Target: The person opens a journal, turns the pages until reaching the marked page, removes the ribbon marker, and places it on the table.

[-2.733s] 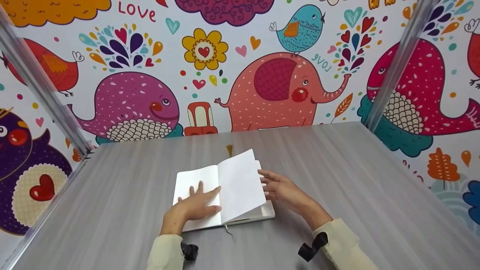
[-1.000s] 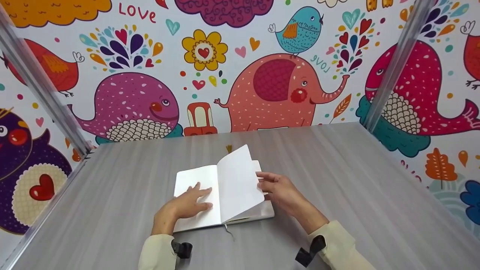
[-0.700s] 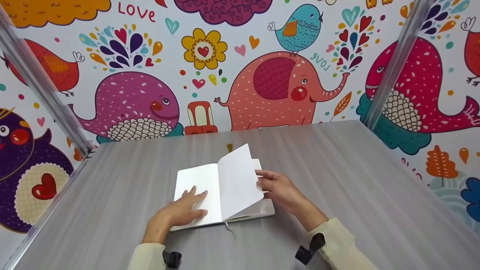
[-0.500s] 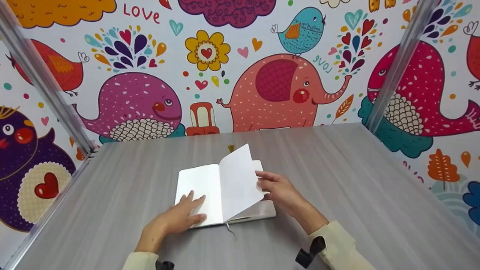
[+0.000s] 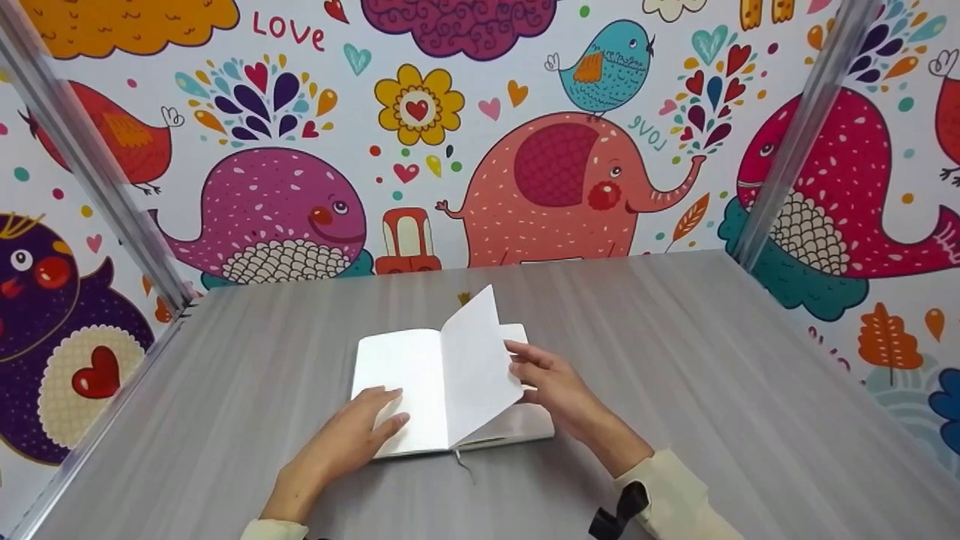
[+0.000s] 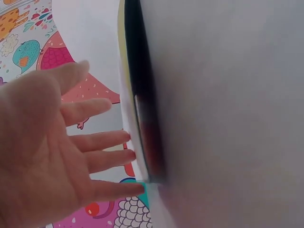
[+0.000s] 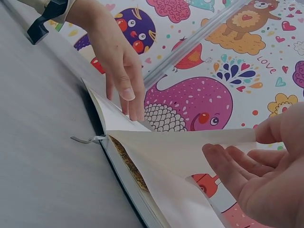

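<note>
An open notebook (image 5: 405,352) with blank white pages lies on the table. My left hand (image 5: 349,435) rests at the lower left part of its left page, fingers extended; in the left wrist view those fingers (image 6: 102,137) look straight and spread. On the other side, my right hand (image 5: 559,382) pinches the outer edge of a raised page (image 5: 476,375), thumb on one face and fingers on the other in the right wrist view. Below that page, a gold-patterned flat piece (image 7: 128,161) shows between the leaves. A thin ribbon (image 5: 465,466) hangs from the spine's near end.
Grey wood-grain table (image 5: 247,375) surrounds the notebook. A small gold tassel (image 5: 464,298) shows past the notebook's far edge. Printed walls (image 5: 420,45) with cartoon animals stand behind, with metal posts (image 5: 802,135) at the corners.
My left hand has slid from the middle of the left page toward its lower left edge. The raised page has tipped a little further left and upright, with my right hand following it.
</note>
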The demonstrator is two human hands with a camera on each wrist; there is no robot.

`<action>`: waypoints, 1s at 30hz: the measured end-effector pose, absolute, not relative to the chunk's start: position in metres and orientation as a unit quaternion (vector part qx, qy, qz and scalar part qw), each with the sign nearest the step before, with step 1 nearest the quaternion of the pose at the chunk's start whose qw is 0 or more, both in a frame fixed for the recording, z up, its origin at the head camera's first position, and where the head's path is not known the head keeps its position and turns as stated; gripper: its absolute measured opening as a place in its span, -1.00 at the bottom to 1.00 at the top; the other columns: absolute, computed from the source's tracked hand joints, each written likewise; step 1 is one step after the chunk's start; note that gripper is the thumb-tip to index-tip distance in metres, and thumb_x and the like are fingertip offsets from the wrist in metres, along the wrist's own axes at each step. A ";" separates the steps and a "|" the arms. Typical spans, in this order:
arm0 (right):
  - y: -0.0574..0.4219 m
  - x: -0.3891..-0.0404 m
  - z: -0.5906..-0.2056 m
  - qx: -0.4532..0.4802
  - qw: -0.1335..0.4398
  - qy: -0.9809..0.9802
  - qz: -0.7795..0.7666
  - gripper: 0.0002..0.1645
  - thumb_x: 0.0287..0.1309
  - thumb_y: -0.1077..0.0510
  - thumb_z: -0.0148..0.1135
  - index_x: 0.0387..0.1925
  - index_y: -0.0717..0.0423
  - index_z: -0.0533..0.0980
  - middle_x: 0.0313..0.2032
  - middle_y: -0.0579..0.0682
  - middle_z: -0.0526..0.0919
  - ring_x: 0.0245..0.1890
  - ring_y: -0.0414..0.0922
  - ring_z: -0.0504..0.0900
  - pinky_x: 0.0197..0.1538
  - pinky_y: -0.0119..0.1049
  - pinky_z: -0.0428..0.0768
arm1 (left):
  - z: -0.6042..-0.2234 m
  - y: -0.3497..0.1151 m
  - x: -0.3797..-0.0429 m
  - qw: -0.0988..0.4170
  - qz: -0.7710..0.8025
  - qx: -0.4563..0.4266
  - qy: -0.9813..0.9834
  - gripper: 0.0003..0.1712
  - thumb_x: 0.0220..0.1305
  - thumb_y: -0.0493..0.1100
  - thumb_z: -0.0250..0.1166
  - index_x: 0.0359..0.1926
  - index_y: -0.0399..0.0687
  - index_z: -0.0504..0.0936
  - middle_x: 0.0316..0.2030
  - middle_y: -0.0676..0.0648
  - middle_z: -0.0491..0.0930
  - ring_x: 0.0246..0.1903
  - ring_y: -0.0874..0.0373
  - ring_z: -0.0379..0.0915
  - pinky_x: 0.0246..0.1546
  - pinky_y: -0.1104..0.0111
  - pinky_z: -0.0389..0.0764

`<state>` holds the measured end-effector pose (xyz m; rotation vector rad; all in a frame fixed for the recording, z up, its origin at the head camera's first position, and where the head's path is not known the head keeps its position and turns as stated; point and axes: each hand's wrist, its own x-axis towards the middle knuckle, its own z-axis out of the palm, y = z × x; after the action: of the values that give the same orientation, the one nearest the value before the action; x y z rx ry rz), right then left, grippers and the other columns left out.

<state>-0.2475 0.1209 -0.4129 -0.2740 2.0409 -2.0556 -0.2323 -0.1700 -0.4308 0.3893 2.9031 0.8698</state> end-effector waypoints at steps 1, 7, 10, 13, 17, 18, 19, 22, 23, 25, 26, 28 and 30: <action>0.120 -0.247 -0.413 -0.098 0.116 0.698 -0.700 -0.41 0.27 0.04 0.02 0.29 0.11 0.23 0.21 0.15 0.34 -0.03 -0.11 0.53 -0.01 -0.23 0.57 | -0.431 -0.170 -0.232 0.040 0.286 0.127 0.949 -0.43 0.27 0.11 0.10 0.22 -0.06 0.40 0.25 -0.21 0.32 0.28 -0.11 0.18 0.25 -0.01 0.20; 0.116 -0.243 -0.411 -0.128 0.099 0.724 -0.671 -0.37 0.26 -0.05 0.03 0.30 0.06 0.23 0.28 0.11 0.30 0.07 -0.08 0.49 -0.02 -0.24 0.58 | -0.429 -0.173 -0.233 0.016 0.310 0.124 0.943 -0.44 0.26 0.15 0.09 0.18 -0.03 0.44 0.23 -0.19 0.35 0.27 -0.11 0.20 0.24 -0.03 0.20; 0.113 -0.241 -0.411 -0.148 0.085 0.745 -0.645 -0.35 0.25 -0.11 0.02 0.30 0.06 0.23 0.28 0.08 0.33 0.13 -0.05 0.46 -0.01 -0.25 0.57 | -0.429 -0.175 -0.234 0.016 0.319 0.124 0.940 -0.37 0.26 0.24 0.03 0.21 -0.02 0.42 0.26 -0.19 0.31 0.29 -0.12 0.16 0.26 -0.05 0.16; 0.109 -0.240 -0.411 -0.165 0.083 0.754 -0.631 -0.34 0.26 -0.13 0.00 0.30 0.06 0.23 0.27 0.06 0.34 0.17 -0.04 0.43 0.03 -0.24 0.55 | -0.428 -0.178 -0.235 0.028 0.319 0.124 0.939 -0.29 0.26 0.33 -0.08 0.26 0.01 0.36 0.29 -0.18 0.26 0.32 -0.13 0.11 0.27 -0.08 0.11; 0.105 -0.240 -0.410 -0.179 0.082 0.749 -0.633 -0.36 0.27 -0.13 -0.02 0.31 0.05 0.23 0.29 0.04 0.32 0.22 -0.03 0.38 0.12 -0.08 0.48 | -0.426 -0.182 -0.237 0.046 0.336 0.133 0.931 -0.26 0.32 0.33 -0.23 0.34 0.01 0.22 0.34 -0.14 0.19 0.35 -0.10 0.04 0.32 -0.04 0.03; 0.104 -0.240 -0.410 -0.182 0.082 0.748 -0.633 -0.36 0.28 -0.13 -0.03 0.31 0.03 0.23 0.29 0.03 0.31 0.23 -0.03 0.38 0.14 -0.04 0.45 | -0.426 -0.183 -0.237 0.051 0.345 0.135 0.928 -0.27 0.34 0.32 -0.26 0.36 0.02 0.17 0.36 -0.12 0.16 0.36 -0.08 0.02 0.34 -0.01 0.01; 0.103 -0.240 -0.410 -0.185 0.082 0.749 -0.631 -0.37 0.28 -0.14 -0.04 0.31 0.00 0.23 0.30 0.01 0.30 0.24 -0.03 0.37 0.16 -0.02 0.43 | -0.426 -0.184 -0.237 0.057 0.356 0.137 0.923 -0.27 0.36 0.30 -0.29 0.38 0.02 0.11 0.37 -0.10 0.13 0.37 -0.06 0.00 0.35 0.01 0.00; 0.099 -0.239 -0.410 -0.201 0.086 0.751 -0.623 -0.38 0.30 -0.16 -0.10 0.33 -0.06 0.21 0.31 -0.03 0.30 0.25 -0.04 0.35 0.22 0.03 0.36 | -0.425 -0.189 -0.237 0.076 0.387 0.140 0.908 -0.29 0.40 0.25 -0.37 0.42 0.02 -0.11 0.40 -0.07 -0.01 0.39 -0.03 -0.09 0.38 0.04 -0.08; 0.097 -0.239 -0.410 -0.208 0.087 0.753 -0.618 -0.39 0.31 -0.16 -0.13 0.33 -0.08 0.20 0.31 -0.05 0.29 0.26 -0.05 0.35 0.23 0.02 0.35 | -0.425 -0.190 -0.237 0.083 0.395 0.138 0.904 -0.30 0.40 0.24 -0.39 0.43 0.05 -0.18 0.41 -0.07 -0.06 0.40 -0.03 -0.13 0.38 0.03 -0.11; 0.093 -0.238 -0.410 -0.225 0.089 0.757 -0.607 -0.42 0.34 -0.16 -0.18 0.33 -0.13 0.18 0.30 -0.07 0.30 0.26 -0.04 0.35 0.26 0.02 0.31 | -0.424 -0.192 -0.237 0.094 0.408 0.138 0.897 -0.32 0.41 0.23 -0.44 0.43 0.10 -0.29 0.43 -0.07 -0.16 0.41 -0.03 -0.22 0.38 -0.01 -0.17; 0.091 -0.237 -0.410 -0.232 0.090 0.760 -0.601 -0.43 0.35 -0.16 -0.20 0.34 -0.15 0.17 0.31 -0.07 0.30 0.27 -0.03 0.34 0.27 0.02 0.29 | -0.424 -0.193 -0.237 0.097 0.415 0.139 0.894 -0.32 0.41 0.22 -0.46 0.43 0.12 -0.33 0.44 -0.06 -0.21 0.42 -0.03 -0.27 0.37 -0.02 -0.19; 0.087 -0.236 -0.411 -0.242 0.092 0.768 -0.585 -0.45 0.36 -0.16 -0.23 0.33 -0.22 0.16 0.31 -0.09 0.29 0.28 -0.03 0.32 0.30 0.02 0.24 | -0.423 -0.194 -0.237 0.103 0.429 0.141 0.886 -0.33 0.41 0.22 -0.51 0.42 0.15 -0.40 0.44 -0.05 -0.32 0.42 -0.01 -0.36 0.37 -0.03 -0.25; 0.083 -0.234 -0.411 -0.247 0.090 0.778 -0.570 -0.46 0.36 -0.17 -0.24 0.33 -0.28 0.15 0.32 -0.13 0.28 0.31 -0.07 0.28 0.34 0.01 0.19 | -0.422 -0.195 -0.238 0.106 0.448 0.141 0.877 -0.34 0.41 0.22 -0.55 0.41 0.15 -0.43 0.44 -0.07 -0.36 0.42 0.00 -0.40 0.37 -0.04 -0.29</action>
<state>-0.2340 0.0826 -0.4114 -0.7345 2.3139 -1.6943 -0.2378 -0.1953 -0.4221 0.4158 2.5825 1.3187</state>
